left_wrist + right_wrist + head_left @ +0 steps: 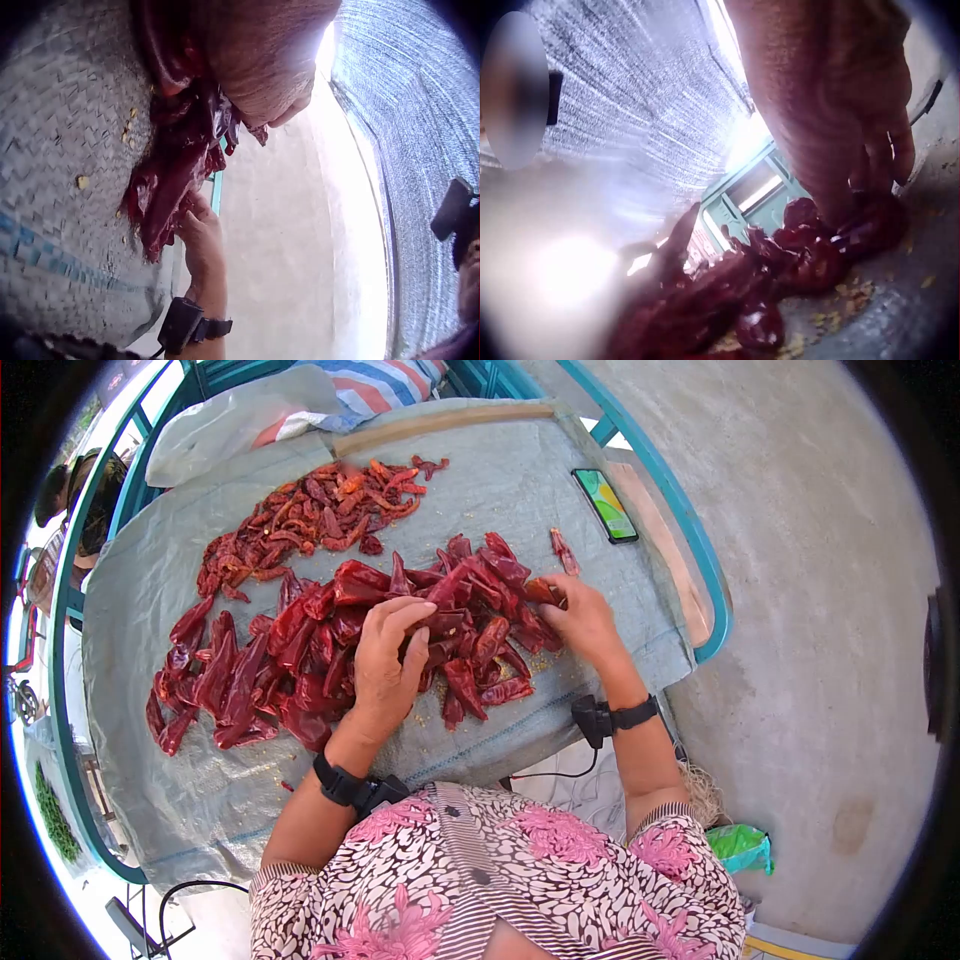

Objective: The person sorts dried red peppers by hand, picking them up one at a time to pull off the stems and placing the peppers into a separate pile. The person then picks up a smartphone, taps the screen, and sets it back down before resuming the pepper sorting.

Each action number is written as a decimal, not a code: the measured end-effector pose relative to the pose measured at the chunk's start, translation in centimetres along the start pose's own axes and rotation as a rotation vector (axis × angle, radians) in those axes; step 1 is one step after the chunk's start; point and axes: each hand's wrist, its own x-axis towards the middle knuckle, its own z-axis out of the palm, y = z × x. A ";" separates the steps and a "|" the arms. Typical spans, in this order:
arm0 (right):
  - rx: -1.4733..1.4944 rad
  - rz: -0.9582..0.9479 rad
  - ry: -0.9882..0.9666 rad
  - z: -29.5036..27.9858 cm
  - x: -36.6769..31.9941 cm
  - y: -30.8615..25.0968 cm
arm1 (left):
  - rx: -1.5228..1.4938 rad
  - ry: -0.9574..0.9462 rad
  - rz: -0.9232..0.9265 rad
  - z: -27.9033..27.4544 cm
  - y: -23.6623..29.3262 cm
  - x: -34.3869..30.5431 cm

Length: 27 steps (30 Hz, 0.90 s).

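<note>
A long heap of large dried red chili peppers [320, 630] lies across a grey-green woven sheet [480, 460]. My left hand [388, 665] reaches over the middle of this heap, its fingers slightly bent and its fingertips among the peppers. At the heap's right end, my right hand [582, 620] pinches an orange-red dried chili [541, 592] between fingers and thumb. Seen from the right wrist, the fingertips of that hand [840, 105] are down at dark red peppers [810, 255]. The left wrist view shows the left hand [262, 60] close above shiny peppers [176, 165].
Behind the heap is a pile of smaller, wrinkled chilies [320, 510]. A lone chili [564, 552] lies near a phone [605, 506] with a lit screen. Teal metal rails [690, 550] border the sheet, and a striped bag [370, 390] stands at the back. Loose seeds [832, 315] dot the sheet.
</note>
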 end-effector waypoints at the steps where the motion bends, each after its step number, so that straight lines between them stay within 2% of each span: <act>1: 0.005 0.066 0.009 -0.7 0.1 -0.5 | -0.046 0.034 -0.050 0.1 0.2 -0.1; 2: 0.010 0.132 0.018 -1.1 0.3 -0.8 | -0.093 0.068 -0.100 0.2 0.6 -0.1; 3: -0.091 0.049 0.167 -1.1 0.5 -0.4 | -0.141 0.100 -0.150 0.2 0.8 -0.2; 5: -0.293 -0.120 0.463 -1.0 0.9 0.6 | -0.097 0.059 -0.137 0.0 0.9 -0.2; 8: 0.241 -0.119 0.229 -0.2 0.9 -0.9 | -0.015 -0.005 -0.109 -0.1 0.7 -0.1; 11: 0.482 -0.206 0.232 0.6 -0.6 -5.0 | 0.006 -0.054 -0.066 -0.4 0.9 0.3; 14: 0.586 -0.305 0.037 -0.2 -1.7 -8.6 | 0.069 -0.105 0.057 -0.6 1.0 0.9; 15: 0.491 -0.357 0.070 0.1 -1.8 -8.8 | 0.101 -0.124 0.113 -0.7 1.0 1.0; 17: 0.297 -0.461 0.134 0.7 -1.9 -8.9 | 0.096 -0.131 0.090 -0.7 0.9 0.9; 18: 0.311 -0.441 0.120 0.6 -1.9 -8.7 | 0.095 -0.132 0.077 -0.7 0.8 0.8; 21: 0.300 -0.388 0.374 -0.2 -2.0 -8.0 | 0.028 -0.123 -0.101 -0.5 0.9 0.5; 23: 0.408 -0.198 0.529 0.0 -1.0 -5.7 | 0.112 -0.140 -0.009 -0.5 0.5 0.7; 26: 0.346 -0.122 0.679 0.4 0.2 -2.1 | 0.151 -0.144 0.037 -0.5 0.5 0.7; 27: 0.171 -0.172 0.668 0.3 0.3 -1.5 | 0.151 -0.142 0.035 -0.5 0.5 0.6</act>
